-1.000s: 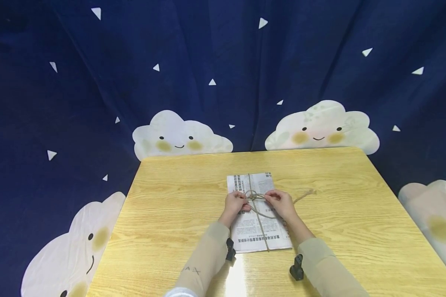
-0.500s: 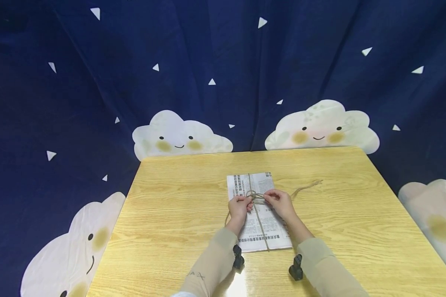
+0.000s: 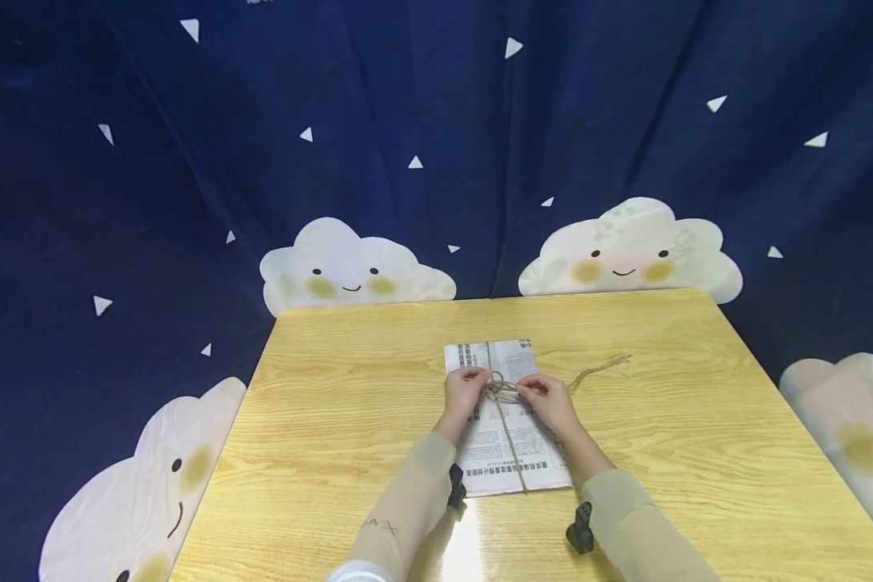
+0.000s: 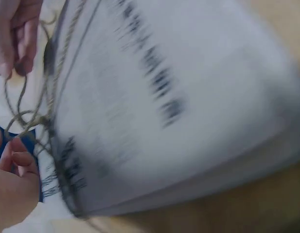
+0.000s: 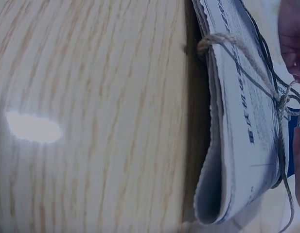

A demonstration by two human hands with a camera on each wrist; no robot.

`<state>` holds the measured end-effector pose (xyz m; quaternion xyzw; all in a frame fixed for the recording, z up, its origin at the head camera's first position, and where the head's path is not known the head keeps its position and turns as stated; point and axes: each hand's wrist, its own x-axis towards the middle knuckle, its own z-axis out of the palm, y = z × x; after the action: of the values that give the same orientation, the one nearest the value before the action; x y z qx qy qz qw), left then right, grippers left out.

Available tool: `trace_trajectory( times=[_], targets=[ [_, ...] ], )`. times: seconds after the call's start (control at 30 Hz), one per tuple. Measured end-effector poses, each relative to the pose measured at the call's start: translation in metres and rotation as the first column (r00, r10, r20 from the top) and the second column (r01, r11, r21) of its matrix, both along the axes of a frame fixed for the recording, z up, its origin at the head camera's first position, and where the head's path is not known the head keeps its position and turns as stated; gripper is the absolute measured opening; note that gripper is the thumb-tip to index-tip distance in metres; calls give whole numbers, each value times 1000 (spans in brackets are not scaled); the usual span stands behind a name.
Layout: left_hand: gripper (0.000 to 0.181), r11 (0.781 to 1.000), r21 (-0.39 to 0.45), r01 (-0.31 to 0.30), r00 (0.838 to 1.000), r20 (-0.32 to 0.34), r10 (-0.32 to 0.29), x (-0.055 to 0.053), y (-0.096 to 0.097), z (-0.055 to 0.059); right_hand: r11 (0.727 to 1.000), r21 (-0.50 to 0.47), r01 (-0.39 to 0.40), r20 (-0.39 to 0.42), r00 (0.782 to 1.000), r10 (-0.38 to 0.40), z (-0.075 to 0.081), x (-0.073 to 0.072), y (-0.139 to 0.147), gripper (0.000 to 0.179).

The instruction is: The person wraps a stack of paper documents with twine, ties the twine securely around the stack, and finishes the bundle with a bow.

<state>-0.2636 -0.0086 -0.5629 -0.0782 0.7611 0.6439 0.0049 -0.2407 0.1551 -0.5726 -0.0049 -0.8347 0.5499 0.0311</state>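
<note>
A folded newspaper bundle lies flat on the wooden table, with brown twine running lengthwise over it. Near its middle the twine gathers into a loose knot with loops. My left hand comes in from the left, its thumb and fingertips pinching twine right beside the knot. From the right, my right hand pinches a drawn-out loop between thumb and fingers. In the left wrist view, two strands run from the knot up to the right hand's fingertips.
A loose twine end lies on the table to the right of the bundle. A dark blue curtain with white clouds hangs behind the table. Small black wrist cameras sit below both wrists.
My left hand first shifted right to the knot, then slightly up and left along it. The loose twine end slid outward to the right earlier. My right hand has stayed nearly in place.
</note>
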Motion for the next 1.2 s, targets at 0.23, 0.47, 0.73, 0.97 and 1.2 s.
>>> trace_trajectory(
  times=[0.23,0.47,0.73,0.97,1.2],
  targets=[
    [15,948,-255,190,982,75,-176,-11,-6,11,1000,-23,-11,-10,1000,11,-5,3,0,12],
    [12,974,-160,163,984,100,-148,-8,-7,6,998,55,-37,-157,987,45,-4,13,-4,9],
    [11,991,-101,88,992,104,-78,-6,-6,6,966,247,-79,-397,901,175,-9,33,-11,13],
    [12,991,-91,94,990,113,-84,-6,-6,4,890,451,-67,-504,804,316,-19,46,-19,15],
    [12,988,-96,119,989,98,-110,-8,-6,0,847,527,-74,-454,817,354,-23,60,-30,13]
  ],
)
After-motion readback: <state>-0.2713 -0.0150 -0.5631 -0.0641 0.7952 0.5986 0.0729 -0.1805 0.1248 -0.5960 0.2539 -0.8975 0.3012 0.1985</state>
